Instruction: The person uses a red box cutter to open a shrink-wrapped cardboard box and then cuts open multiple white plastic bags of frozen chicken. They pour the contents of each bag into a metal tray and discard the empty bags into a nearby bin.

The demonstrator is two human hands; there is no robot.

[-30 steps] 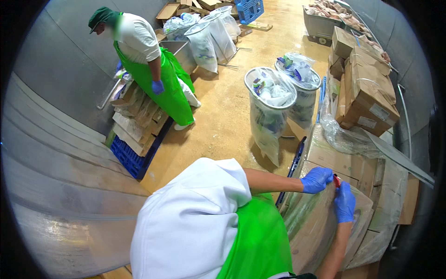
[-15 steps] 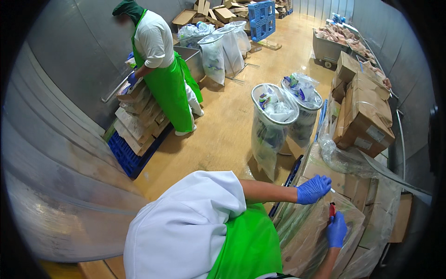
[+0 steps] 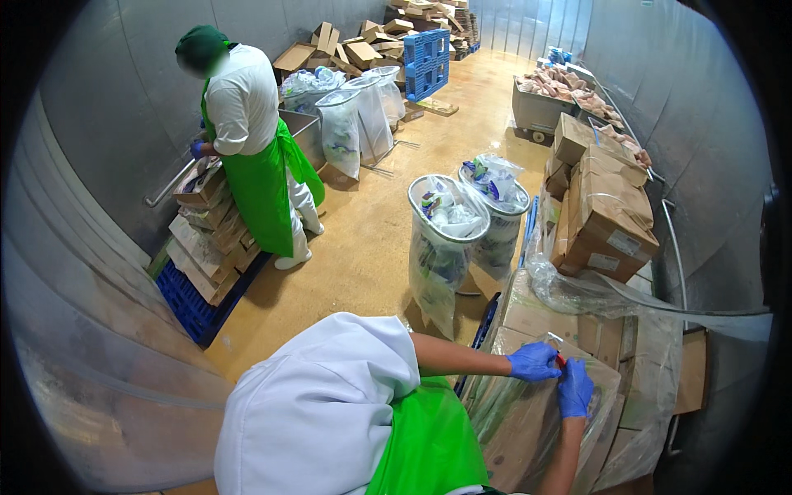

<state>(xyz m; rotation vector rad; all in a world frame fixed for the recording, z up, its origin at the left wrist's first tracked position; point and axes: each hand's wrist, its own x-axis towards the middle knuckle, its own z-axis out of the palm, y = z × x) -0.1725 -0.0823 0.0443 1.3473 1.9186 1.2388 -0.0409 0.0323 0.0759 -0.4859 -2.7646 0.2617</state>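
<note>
My left hand (image 3: 534, 361), in a blue glove, is closed over the cartons; what its fingers hold is hidden. Just beyond it shows a thin white piece (image 3: 554, 337). Also blue-gloved, my right hand (image 3: 575, 389) is wrapped round a small red tool (image 3: 561, 360), whose kind I cannot make out. The two hands meet at this tool, its far end close against the left fingers. Beneath them is a stack of brown cartons (image 3: 518, 429) draped in clear plastic wrap (image 3: 606, 425).
Two hoop-held clear bags (image 3: 435, 272) of plastic waste stand ahead. Brown boxes (image 3: 609, 210) are piled at the right, with loose wrap beside them. A co-worker in a green apron (image 3: 262, 194) stands at a pallet of cartons on the left. Farther off is a meat-filled tub (image 3: 540, 107).
My hands have come together, the right one bringing the red tool up to the left. The view has shifted a little to the right. The co-worker's arm has drawn in.
</note>
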